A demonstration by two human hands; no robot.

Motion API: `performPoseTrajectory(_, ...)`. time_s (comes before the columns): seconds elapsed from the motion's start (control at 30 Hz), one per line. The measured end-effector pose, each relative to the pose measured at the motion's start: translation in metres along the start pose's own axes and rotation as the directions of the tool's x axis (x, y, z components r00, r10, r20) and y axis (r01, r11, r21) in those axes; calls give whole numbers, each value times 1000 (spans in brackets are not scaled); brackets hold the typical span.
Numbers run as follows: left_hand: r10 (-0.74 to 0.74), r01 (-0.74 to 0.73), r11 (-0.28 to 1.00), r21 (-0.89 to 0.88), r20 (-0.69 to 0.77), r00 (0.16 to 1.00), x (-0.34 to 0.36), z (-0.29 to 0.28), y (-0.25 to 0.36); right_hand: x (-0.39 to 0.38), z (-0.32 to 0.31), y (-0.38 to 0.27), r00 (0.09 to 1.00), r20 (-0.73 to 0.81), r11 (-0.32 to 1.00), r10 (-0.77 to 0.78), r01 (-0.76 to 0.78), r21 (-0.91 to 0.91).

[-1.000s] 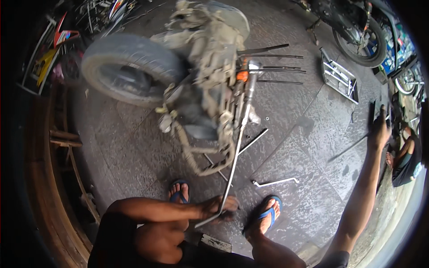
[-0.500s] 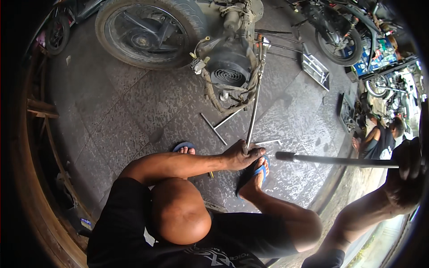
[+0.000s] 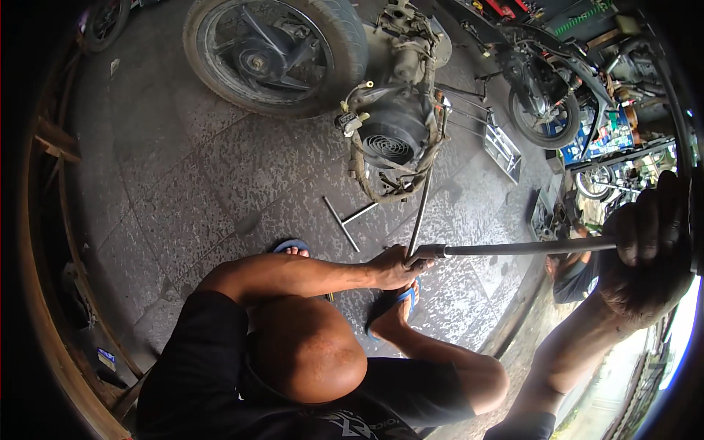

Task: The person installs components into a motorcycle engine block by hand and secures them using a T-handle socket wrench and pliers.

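Observation:
My left hand point(image 3: 397, 268) is closed round the lower end of a long thin metal rod point(image 3: 422, 213). The rod slants up past the cable bundle of a scooter engine point(image 3: 389, 121); how its upper end sits there is hard to make out. At the right, my right hand point(image 3: 645, 242) grips a T-handle socket wrench point(image 3: 528, 249) by its handle end, its shaft pointing left. The wrench's socket end meets the fingers of my left hand; whether those fingers grip it too, I cannot tell. Another T-shaped wrench point(image 3: 342, 224) lies on the floor below the engine.
A wheel point(image 3: 257, 62) with its tyre stands beside the engine. Farther right are a metal tray point(image 3: 502, 154) and a second motorcycle point(image 3: 546, 110). A person in dark clothing point(image 3: 576, 282) sits at the right, partly behind my right arm. Wooden framing point(image 3: 59, 139) runs along the left.
The wrench in my right hand has moved left, and its socket end now meets my left hand. My left hand keeps the rod. The whole view has shifted a little.

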State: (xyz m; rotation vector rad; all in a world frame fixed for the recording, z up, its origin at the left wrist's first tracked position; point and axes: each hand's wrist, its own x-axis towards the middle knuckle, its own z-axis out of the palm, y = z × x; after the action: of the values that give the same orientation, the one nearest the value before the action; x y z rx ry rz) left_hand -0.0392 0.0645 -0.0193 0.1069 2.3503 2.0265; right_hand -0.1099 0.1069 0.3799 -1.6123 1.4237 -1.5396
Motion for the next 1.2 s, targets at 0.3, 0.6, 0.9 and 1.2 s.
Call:
performPoseTrajectory(0.3,206,-176,970,168,-180,962,8,15,-60,42,72,34,973,-78,505,-218,44,-862)
performPoseTrajectory(0.6,186,-188,939,289,37,982,13,7,-11,59,27,32,867,345,328,-358,463,-823)
performPoseTrajectory(0.9,239,-255,940,226,95,966,0,-14,-38,-112,-61,25,695,-496,582,-520,-136,-802)
performPoseTrajectory(1.2,-114,-9,877,481,226,967,-20,-71,44,-358,-135,156,390,-787,739,-478,-306,-600)
